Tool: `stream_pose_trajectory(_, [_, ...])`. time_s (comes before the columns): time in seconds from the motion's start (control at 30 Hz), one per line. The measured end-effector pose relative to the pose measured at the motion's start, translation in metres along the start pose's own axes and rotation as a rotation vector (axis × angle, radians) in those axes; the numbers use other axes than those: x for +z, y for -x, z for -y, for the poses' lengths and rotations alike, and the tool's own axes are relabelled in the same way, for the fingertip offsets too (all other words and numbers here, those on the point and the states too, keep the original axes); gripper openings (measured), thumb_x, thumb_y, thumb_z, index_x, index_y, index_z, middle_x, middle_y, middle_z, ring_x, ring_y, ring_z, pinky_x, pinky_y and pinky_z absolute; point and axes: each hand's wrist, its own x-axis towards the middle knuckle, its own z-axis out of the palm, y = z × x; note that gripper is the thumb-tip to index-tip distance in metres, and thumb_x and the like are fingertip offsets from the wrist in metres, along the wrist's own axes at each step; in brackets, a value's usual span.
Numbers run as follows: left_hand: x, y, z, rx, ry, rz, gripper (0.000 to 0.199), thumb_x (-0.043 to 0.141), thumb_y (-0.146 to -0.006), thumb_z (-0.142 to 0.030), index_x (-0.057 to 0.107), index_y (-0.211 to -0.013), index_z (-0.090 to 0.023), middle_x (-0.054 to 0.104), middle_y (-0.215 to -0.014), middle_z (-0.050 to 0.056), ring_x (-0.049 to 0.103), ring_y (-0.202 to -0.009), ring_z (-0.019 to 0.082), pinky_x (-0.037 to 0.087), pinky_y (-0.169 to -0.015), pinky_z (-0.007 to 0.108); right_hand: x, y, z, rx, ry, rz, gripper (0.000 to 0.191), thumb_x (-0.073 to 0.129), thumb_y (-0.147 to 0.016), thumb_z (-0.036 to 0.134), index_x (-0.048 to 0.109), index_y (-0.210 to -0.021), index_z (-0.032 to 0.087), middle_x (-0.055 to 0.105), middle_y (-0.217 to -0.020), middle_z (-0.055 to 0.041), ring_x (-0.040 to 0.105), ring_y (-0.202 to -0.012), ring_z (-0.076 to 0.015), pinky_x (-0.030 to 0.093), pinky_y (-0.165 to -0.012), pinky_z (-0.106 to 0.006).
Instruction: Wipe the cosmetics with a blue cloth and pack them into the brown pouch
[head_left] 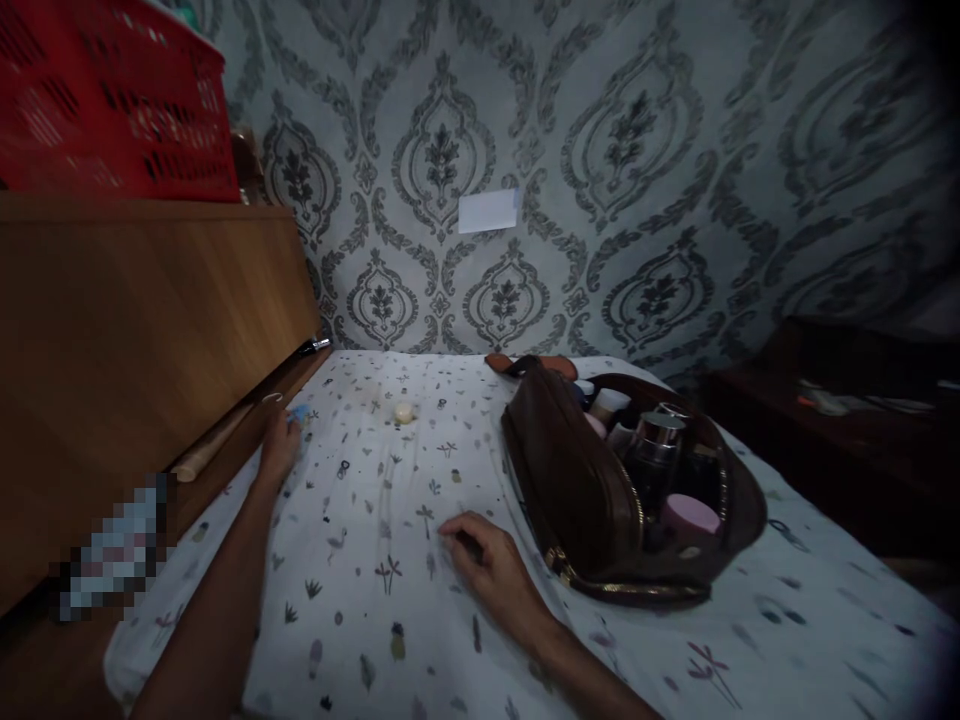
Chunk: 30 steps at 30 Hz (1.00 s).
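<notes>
At the left edge of the patterned white cloth [352, 600], my left hand [280, 447] is closed around a small blue item [301, 412], which pokes out beside its fingers. My right hand [484, 560] rests low over the middle of the cloth with its fingers curled together; whether anything is inside the curl is hidden. Right of it stands a dark brown bag [562, 470], unzipped, holding several bottles and jars, among them a pink-lidded one [691, 515] and a silver-capped bottle [660, 432]. A small pale yellow round object [403, 412] lies on the cloth beyond both hands.
A wooden cabinet [150, 330] borders the left side, with a red plastic basket [120, 110] on top. A wooden stick-like item [214, 445] lies on its ledge. Behind the bag is a brown strap [555, 366]. The patterned wall [442, 120] closes off the back.
</notes>
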Motion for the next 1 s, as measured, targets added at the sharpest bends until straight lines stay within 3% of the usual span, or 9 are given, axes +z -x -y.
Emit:
stream_pose_trajectory(0.23, [-0.008, 0.0, -0.009, -0.096, 0.24, -0.147, 0.032, 0.042, -0.083, -0.048, 0.058, -0.086, -0.021, 0.06, -0.071, 0.0, 0.062, -0.074, 0.018, 0.052, -0.07, 0.028, -0.002, 0.001, 0.006, 0.034, -0.006, 0.02, 0.022, 0.05, -0.083, 0.027, 0.071, -0.087, 0.019, 0.072, -0.084, -0.0058, 0.065, -0.079, -0.0211, 0.048, -0.07, -0.03])
stream_pose_trajectory(0.5, [0.011, 0.023, -0.036, -0.017, 0.189, 0.012, 0.02, 0.05, -0.085, -0.042, 0.057, -0.086, -0.024, 0.054, -0.063, -0.004, 0.053, -0.059, 0.016, 0.044, -0.059, 0.025, -0.003, -0.001, 0.004, 0.036, -0.031, 0.012, 0.022, 0.052, -0.084, 0.03, 0.071, -0.085, 0.019, 0.073, -0.084, -0.006, 0.066, -0.08, -0.021, 0.049, -0.073, -0.031])
stream_pose_trajectory(0.67, [0.04, 0.033, -0.068, 0.099, 0.133, 0.174, 0.022, 0.046, -0.09, -0.041, 0.059, -0.097, -0.024, 0.062, -0.074, -0.001, 0.059, -0.071, 0.018, 0.048, -0.07, 0.028, -0.004, -0.001, 0.006, 0.046, -0.038, 0.004, 0.021, 0.052, -0.083, 0.028, 0.071, -0.084, 0.018, 0.072, -0.082, -0.0051, 0.066, -0.079, -0.0201, 0.05, -0.073, -0.03])
stream_pose_trajectory(0.87, [0.085, 0.035, -0.098, 0.183, 0.084, 0.353, 0.029, 0.048, -0.09, -0.031, 0.063, -0.111, -0.019, 0.072, -0.107, 0.01, 0.066, -0.101, 0.024, 0.049, -0.093, 0.039, -0.006, -0.003, 0.005, 0.05, -0.079, -0.013, 0.019, 0.053, -0.082, 0.024, 0.071, -0.082, 0.018, 0.073, -0.079, -0.0039, 0.065, -0.076, -0.0184, 0.05, -0.071, -0.029])
stream_pose_trajectory(1.0, [0.089, 0.049, -0.113, 0.236, 0.077, 0.431, 0.031, 0.046, -0.089, -0.027, 0.066, -0.111, -0.017, 0.072, -0.112, 0.012, 0.065, -0.105, 0.026, 0.048, -0.097, 0.04, -0.006, -0.004, 0.0, 0.072, -0.089, -0.029, 0.019, 0.053, -0.082, 0.023, 0.071, -0.083, 0.017, 0.071, -0.074, -0.0024, 0.062, -0.068, -0.0161, 0.047, -0.062, -0.025])
